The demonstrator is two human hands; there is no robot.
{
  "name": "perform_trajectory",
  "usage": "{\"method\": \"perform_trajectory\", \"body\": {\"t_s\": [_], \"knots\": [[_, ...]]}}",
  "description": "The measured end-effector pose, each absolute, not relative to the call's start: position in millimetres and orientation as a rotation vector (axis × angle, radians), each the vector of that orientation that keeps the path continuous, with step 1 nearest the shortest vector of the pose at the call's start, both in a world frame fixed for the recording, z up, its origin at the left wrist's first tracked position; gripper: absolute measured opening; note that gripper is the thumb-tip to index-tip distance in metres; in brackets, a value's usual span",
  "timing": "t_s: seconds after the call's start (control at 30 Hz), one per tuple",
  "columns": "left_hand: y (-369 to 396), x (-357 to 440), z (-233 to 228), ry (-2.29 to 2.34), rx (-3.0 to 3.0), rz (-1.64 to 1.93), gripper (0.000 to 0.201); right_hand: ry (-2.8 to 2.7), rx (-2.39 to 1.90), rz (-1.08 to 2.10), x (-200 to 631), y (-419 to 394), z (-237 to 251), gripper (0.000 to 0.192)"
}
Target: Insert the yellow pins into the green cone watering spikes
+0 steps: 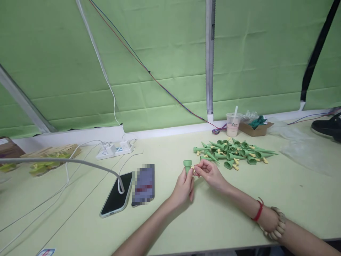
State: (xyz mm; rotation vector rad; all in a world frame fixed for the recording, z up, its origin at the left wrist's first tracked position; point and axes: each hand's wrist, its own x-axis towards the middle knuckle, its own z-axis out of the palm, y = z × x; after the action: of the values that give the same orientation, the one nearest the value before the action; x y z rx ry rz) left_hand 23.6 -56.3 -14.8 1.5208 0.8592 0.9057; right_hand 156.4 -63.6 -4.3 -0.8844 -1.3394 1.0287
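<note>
My left hand (183, 185) is closed around a green plastic plant watering spike (187, 163), its wide cup end upward. The spike's lower part is hidden by my fingers. Beside it, my right hand (210, 174) pinches a small pale yellow valve (193, 169) at the spike's side; whether the valve sits in the spike I cannot tell. Just beyond my right hand lies a heap of similar green spikes (252, 160), several with yellow valves (235, 166) sticking out.
Two phones (117, 195) (144, 185) lie left of my hands, with a power strip (115, 152) and white cables behind. A drink cup (232, 125) and a cardboard box (253, 129) stand behind the heap. Clear plastic bags (303, 153) and a black shoe (327, 126) are at the right.
</note>
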Motion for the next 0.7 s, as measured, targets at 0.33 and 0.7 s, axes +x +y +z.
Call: {"method": "perform_trajectory", "body": {"t_s": [0.33, 0.7], "knots": [[-53.2, 23.9, -7.9, 0.894, 1.494, 0.954, 0.042, -1.431, -0.890, 0.982, 165.2, -54.1, -7.5, 0.027], [-50.0, 21.5, -15.0, 0.939, 1.535, 0.976, 0.040, -1.503, -0.957, 0.707, 162.8, -61.0, -6.2, 0.020]]}}
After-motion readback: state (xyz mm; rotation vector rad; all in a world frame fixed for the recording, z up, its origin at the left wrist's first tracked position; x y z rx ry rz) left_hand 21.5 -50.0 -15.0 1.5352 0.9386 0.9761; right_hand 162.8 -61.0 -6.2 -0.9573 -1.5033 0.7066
